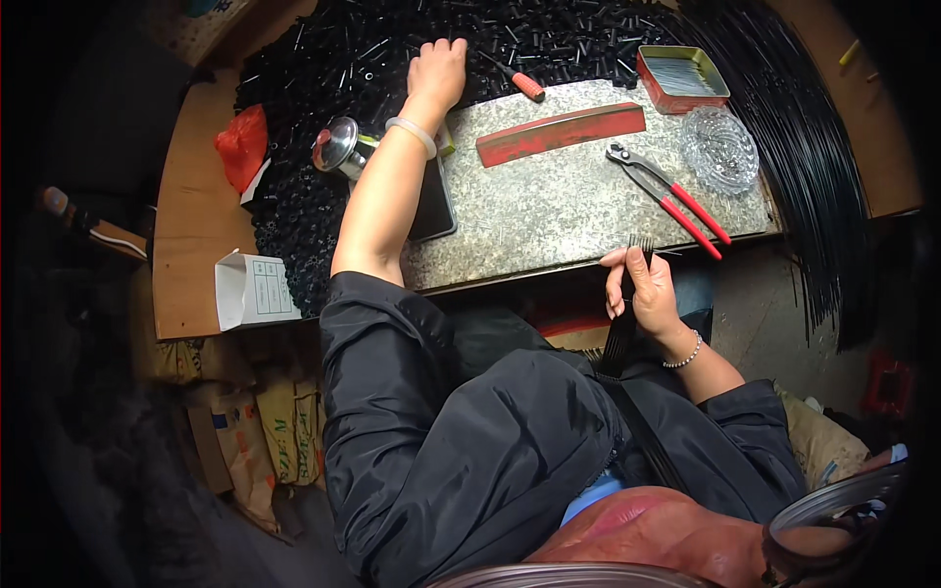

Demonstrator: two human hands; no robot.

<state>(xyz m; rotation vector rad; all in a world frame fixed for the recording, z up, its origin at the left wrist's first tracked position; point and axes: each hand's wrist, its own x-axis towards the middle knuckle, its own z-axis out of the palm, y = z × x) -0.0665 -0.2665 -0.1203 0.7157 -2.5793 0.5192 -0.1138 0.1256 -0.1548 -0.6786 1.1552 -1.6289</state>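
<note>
My left hand [438, 73] reaches to the far side of the table, into a heap of small black tubular parts [549, 39]. Its fingers are curled down among them, and what they grip is hidden. A bundle of thin black rods [619, 338] is held in my right hand [647, 289], just off the table's near edge. The upper ends of the rods stick up past my thumb, and the bundle runs down across my lap. A screwdriver with a red handle [527, 86] lies right of my left hand. Red-handled pliers [671, 201] rest on the metal plate [559, 211], near my right hand.
A red bar [561, 134] lies on the plate. Behind it stands a tin of thin pins [683, 78], with a glass dish [720, 149] nearby. Long black rods [814, 176] hang over the right edge. A dark tablet-like slab [433, 208], metal pot [336, 145] and white box [255, 291] are left.
</note>
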